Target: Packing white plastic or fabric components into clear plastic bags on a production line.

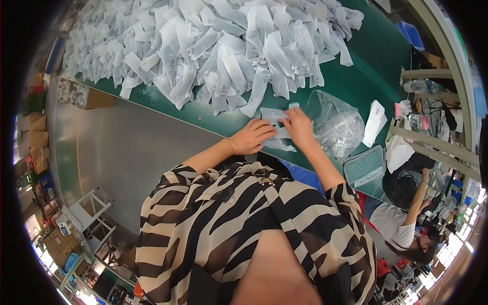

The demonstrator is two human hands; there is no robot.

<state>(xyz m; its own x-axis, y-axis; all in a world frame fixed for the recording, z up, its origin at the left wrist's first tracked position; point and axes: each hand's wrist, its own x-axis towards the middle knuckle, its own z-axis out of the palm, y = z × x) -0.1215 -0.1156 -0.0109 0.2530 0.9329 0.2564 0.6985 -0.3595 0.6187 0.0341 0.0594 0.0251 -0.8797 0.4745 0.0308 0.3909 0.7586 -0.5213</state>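
Frosted sleeve (273,114) | left fingers (265,128), right fingers (286,122) bent over it, can't tell grip | sleeve pile (223,61): dark print, illegible

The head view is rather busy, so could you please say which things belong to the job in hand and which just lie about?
Likely the job:
translucent pouches at the left hand and right hand
pouch heap
green table

Seemingly just lying about:
blue bin
cardboard box
clear bottle
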